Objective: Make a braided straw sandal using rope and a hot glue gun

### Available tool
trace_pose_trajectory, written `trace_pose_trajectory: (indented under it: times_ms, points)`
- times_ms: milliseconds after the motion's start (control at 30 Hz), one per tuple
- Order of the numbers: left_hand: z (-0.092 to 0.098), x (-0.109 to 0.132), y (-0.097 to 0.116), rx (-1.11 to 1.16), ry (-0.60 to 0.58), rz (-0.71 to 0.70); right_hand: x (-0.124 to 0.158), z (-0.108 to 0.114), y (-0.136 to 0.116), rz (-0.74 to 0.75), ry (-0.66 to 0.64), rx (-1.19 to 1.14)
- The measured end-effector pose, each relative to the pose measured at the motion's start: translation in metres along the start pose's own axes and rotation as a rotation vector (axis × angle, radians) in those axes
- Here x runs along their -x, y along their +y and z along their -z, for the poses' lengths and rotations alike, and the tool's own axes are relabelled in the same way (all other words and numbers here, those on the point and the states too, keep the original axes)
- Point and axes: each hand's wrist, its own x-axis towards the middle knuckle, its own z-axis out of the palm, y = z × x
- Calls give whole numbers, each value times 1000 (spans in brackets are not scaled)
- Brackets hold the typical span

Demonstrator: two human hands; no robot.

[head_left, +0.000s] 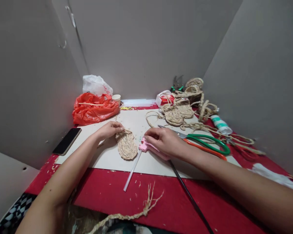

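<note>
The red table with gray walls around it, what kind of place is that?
Maybe a little craft booth: the red table has a straw-like woven piece, big scissors and what looks like a pink glue gun in the right hand.

A tan, coiled-braid sole is just beside a slanting pink glue gun.

Two bare arms reach forward from the lower corners of the view, converging near its middle. The left forearm slants up to the left hand, whose thumb and fingertips meet in a pinch. The right forearm angles inward, the right hand curled in a grip, fingers bent.
</note>
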Motion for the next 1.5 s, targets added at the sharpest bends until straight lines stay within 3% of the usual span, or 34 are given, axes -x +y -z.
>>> trace_pose_trajectory:
  times_ms: [200, 467, 633, 767, 933, 1033, 1167, 1233, 1333, 1500]
  points:
    - [-3, 12, 4, 58, 24, 67, -13, -19, -34, 328, -114, 457]
    - [5, 63, 4, 207, 163, 147, -26, -56, -54, 358, -207, 557]
    - [5, 92, 0, 301, 320, 72, -19, -55, -67, 267, -198, 343]
    - [6, 102, 5, 365, 383, -16, -23, -55, -78, 233, -3, -72]
    - [15, 116, 25, 399, 444, -84, -25, -40, -84, 75, 80, -494]
    - [16, 129, 41, 324, 651, -198, -15, -27, -83, 59, 146, -644]
    - [-5, 149, 70, 32, 760, -281, 2, -14, -82, 87, 206, -710]
    - [-22, 157, 83, -100, 725, -328, 9, -11, -84, 100, 218, -720]
    - [-39, 159, 94, -89, 610, -333, 17, -8, -88, 121, 220, -743]
    - [-39, 153, 93, -46, 489, -314, 25, -4, -90, 165, 191, -810]
